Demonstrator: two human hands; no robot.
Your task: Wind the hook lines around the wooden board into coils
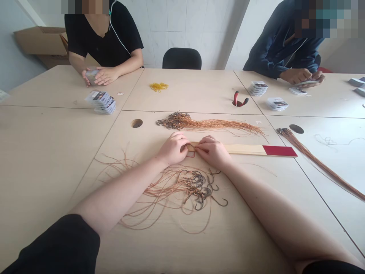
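Left hand [174, 149] and right hand [213, 153] meet over the left end of a red-tipped wooden strip [245, 149] on a desk [159, 251]. Each grip is curled, fingertips close together; what they pinch cannot be told. Loose hooks [203, 186] with brown cords [159, 190] lie nearer the wearer, between the forearms.

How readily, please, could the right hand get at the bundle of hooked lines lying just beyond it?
Probably yes: the bundle lies close beyond the right hand, with nothing tall between them, though that hand appears busy at the flat strip.
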